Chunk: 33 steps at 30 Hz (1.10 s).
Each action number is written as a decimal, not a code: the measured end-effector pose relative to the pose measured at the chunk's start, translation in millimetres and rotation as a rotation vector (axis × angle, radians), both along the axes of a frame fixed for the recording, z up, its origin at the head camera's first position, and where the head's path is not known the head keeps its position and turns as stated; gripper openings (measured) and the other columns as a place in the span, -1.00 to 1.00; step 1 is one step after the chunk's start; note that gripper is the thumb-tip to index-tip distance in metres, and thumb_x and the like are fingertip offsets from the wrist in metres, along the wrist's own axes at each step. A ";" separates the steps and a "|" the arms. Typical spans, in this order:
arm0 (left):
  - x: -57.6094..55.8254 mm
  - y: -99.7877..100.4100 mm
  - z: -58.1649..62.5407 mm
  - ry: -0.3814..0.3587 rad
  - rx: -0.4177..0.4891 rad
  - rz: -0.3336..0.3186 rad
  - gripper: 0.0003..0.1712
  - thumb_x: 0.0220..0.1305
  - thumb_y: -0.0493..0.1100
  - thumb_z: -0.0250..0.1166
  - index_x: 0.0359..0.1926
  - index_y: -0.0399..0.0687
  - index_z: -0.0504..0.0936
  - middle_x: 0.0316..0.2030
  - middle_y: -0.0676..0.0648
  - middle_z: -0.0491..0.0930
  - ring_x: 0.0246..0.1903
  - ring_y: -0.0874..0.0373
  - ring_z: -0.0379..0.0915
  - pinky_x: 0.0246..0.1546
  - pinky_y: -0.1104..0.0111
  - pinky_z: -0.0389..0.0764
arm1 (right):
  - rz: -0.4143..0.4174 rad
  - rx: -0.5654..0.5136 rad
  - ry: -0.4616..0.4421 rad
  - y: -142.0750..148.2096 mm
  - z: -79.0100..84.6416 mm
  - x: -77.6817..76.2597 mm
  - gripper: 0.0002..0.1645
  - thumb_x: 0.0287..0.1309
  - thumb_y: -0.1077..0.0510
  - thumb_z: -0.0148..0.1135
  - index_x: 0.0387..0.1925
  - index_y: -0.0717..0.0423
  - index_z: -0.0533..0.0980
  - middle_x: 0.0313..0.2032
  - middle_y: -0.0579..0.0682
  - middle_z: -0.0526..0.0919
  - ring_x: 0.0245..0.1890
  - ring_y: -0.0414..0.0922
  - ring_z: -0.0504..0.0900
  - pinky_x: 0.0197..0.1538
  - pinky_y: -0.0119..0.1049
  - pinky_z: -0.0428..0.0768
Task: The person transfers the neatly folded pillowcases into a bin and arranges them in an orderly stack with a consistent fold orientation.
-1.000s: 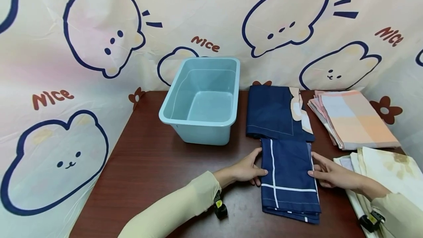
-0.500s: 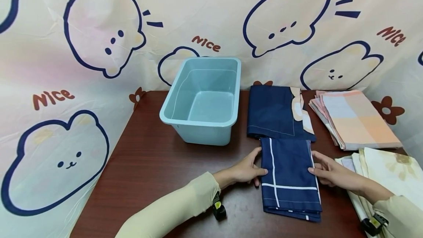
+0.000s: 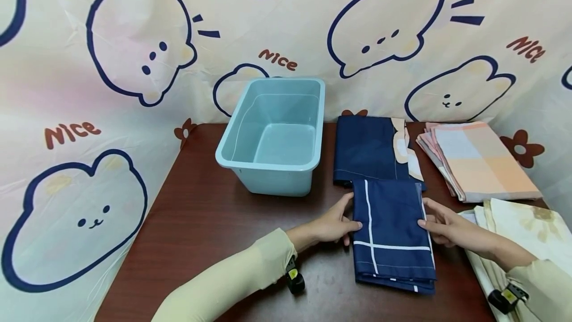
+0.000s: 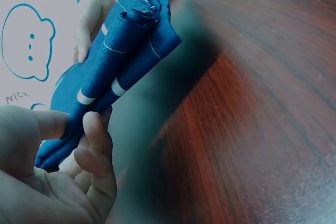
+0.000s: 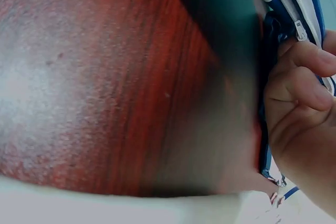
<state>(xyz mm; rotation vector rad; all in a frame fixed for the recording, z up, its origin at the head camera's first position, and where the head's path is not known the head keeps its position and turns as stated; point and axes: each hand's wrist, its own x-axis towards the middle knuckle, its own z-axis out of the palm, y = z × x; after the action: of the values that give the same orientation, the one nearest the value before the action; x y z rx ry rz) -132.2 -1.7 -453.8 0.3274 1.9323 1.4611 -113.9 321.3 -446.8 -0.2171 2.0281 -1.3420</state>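
Observation:
A folded navy zippered cover (image 3: 391, 222) with white stripes is held at its two sides in front of me. My left hand (image 3: 332, 221) pinches its left edge, thumb on top and fingers beneath. On the opposite edge, my right hand (image 3: 453, 227) grips it the same way. The left wrist view shows the folded layers (image 4: 113, 51) raised over the table, a shadow under them. A white zipper (image 5: 299, 27) with its pull shows beside the right fingers in the right wrist view. The cover's far end overlaps a folded navy cloth (image 3: 366, 150) with a cartoon print.
A light blue plastic tub (image 3: 267, 183) with nothing in it stands at the back middle of the brown table (image 3: 201, 242). To the right lie a folded peach checked cloth (image 3: 487, 163) and a folded cream floral cloth (image 3: 527, 232). A printed curtain (image 3: 286, 24) hangs behind.
Both hands have raised the navy zippered cover a little and shifted it slightly away from me, so its far end overlaps more of the navy cloth behind. The other things stay put.

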 end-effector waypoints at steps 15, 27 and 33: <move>-4.5 1.8 18.2 0.010 -0.034 0.048 -0.07 0.44 -0.10 0.23 0.62 0.21 -0.12 -0.57 0.00 0.60 -0.69 0.17 0.43 -0.68 0.42 0.31 | -0.056 0.052 0.018 -1.8 17.6 -10.4 0.06 0.56 -0.06 -0.05 0.56 0.22 -0.53 -0.56 -0.13 0.23 -0.65 -0.24 0.16 -0.58 -0.27 0.23; -9.9 -1.7 39.2 0.020 -0.005 0.050 -0.03 0.45 -0.14 0.23 0.64 0.05 -0.19 -0.57 -0.03 0.59 -0.67 0.21 0.46 -0.69 0.45 0.29 | -0.046 0.007 0.057 -8.4 34.3 -19.4 -0.09 0.58 0.00 -0.07 0.57 0.22 -0.35 -0.58 -0.15 0.17 -0.66 -0.22 0.12 -0.61 -0.22 0.17; -10.0 -3.5 46.7 0.024 -0.005 0.041 -0.02 0.45 -0.12 0.23 0.64 0.10 -0.22 -0.60 -0.01 0.57 -0.66 0.21 0.46 -0.67 0.43 0.29 | -0.059 0.002 0.098 -10.4 40.6 -19.2 -0.07 0.57 0.02 -0.07 0.57 0.25 -0.38 -0.52 -0.16 0.24 -0.68 -0.15 0.12 -0.59 -0.26 0.25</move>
<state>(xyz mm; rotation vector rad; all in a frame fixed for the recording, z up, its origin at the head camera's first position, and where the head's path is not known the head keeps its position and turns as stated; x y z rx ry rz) -142.2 -5.2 -407.2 0.3055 1.9723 1.4845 -133.2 310.9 -406.2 -0.2273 2.1322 -1.3897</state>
